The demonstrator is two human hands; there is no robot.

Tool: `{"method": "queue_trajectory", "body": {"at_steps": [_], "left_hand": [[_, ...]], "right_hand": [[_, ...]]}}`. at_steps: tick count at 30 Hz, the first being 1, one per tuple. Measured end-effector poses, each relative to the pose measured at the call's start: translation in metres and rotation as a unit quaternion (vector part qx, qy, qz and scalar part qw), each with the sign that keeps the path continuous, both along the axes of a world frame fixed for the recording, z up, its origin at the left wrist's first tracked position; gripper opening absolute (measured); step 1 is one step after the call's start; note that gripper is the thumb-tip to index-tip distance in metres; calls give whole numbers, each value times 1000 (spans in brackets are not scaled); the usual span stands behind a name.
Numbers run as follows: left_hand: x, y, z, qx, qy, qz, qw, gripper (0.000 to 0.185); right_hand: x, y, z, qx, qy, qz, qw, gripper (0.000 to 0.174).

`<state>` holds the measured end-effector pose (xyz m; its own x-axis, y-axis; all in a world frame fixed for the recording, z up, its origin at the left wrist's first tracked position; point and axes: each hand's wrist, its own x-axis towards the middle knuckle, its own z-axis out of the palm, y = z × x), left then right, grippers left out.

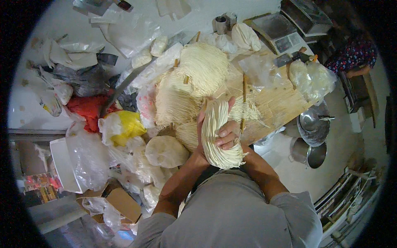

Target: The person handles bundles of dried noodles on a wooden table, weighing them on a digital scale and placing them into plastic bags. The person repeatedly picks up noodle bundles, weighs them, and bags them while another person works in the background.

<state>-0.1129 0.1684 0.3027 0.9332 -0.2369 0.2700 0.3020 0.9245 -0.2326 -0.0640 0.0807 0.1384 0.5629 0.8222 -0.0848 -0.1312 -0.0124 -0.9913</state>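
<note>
A thick bundle of pale noodles [215,124] is held upright against my body side of the wooden board [276,108]. My left hand [202,136] supports it along its left side, partly hidden behind the strands. My right hand [228,135] wraps its fingers over the right side of the bundle. Beyond the hands lie large piles of thin noodles [203,68], with a browner pile [175,99] at their left. Loose noodles [246,108] lie on the board beside my right hand, under a thin wooden stick [244,90].
Filled plastic bags [124,127] and a cardboard box [122,201] crowd the left. A clear plastic bag [311,79] rests on the board's right end. Metal pots [313,153] stand on the floor at right. Part of another person in patterned clothing [353,54] shows at upper right.
</note>
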Motion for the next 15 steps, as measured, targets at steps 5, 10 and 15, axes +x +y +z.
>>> {"method": "queue_trajectory", "body": {"at_steps": [5, 10, 15], "left_hand": [[-8, 55, 10, 103, 26, -39, 994, 89], [-50, 134, -2, 785, 178, 94, 585, 53], [-67, 137, -128, 877, 198, 393, 194, 59]], "right_hand": [[45, 48, 21, 36, 106, 133, 985, 66], [80, 55, 39, 55, 285, 113, 950, 74], [44, 69, 65, 110, 366, 30, 924, 80]]}}
